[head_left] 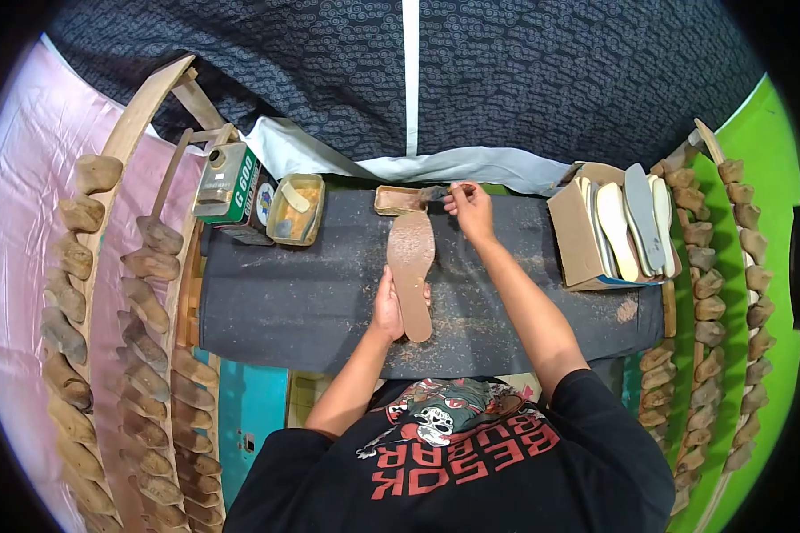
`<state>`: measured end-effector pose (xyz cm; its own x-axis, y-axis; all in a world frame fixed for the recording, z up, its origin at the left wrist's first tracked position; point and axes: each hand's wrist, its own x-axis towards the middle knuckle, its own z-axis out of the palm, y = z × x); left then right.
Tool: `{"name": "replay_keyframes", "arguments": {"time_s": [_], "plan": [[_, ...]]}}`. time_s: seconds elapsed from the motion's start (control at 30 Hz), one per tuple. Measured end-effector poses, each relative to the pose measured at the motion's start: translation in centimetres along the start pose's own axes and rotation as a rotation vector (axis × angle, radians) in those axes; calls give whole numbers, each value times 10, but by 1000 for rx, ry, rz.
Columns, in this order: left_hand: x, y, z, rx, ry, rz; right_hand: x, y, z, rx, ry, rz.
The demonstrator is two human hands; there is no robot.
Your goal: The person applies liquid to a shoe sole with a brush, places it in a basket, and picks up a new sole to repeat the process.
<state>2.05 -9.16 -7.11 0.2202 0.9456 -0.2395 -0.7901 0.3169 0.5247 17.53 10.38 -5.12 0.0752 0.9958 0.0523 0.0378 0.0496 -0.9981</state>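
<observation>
My left hand (pixel 387 306) grips a brown insole (pixel 411 275) by its narrower heel half, thumb along one side and fingertips showing at the other. The insole's wide forefoot end points away from me, and its surface there looks glossy and streaked. My right hand (pixel 471 213) is closed around a small dark brush (pixel 433 193). The brush tip is at the right end of a shallow rectangular tray (pixel 391 210) with brownish residue inside, just beyond the insole. Whether the bristles touch the tray is too small to tell.
On the left stand a G 600 metal can (pixel 227 191) and a yellowish tub (pixel 284 233) with a pale scraper-like piece. A cardboard box (pixel 582 249) of insoles (pixel 612 222) sits right. Racks of wooden shoe lasts (pixel 147 302) flank the dark, crumb-strewn table (pixel 284 311).
</observation>
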Motion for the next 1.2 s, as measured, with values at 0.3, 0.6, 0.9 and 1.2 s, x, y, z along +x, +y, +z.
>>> {"name": "replay_keyframes", "arguments": {"time_s": [0.3,0.6,0.9,1.2], "plan": [[-21,17,-15,-38,98,143,17,28,53,-209,-134,12],[-13,11,-11,-115,101,146,15,1,29,-564,-32,-340],[2,12,3,-105,59,121,2,-10,24,-482,-13,-344],[10,14,-3,-106,-16,108,-44,-71,-23,146,30,-109]]}}
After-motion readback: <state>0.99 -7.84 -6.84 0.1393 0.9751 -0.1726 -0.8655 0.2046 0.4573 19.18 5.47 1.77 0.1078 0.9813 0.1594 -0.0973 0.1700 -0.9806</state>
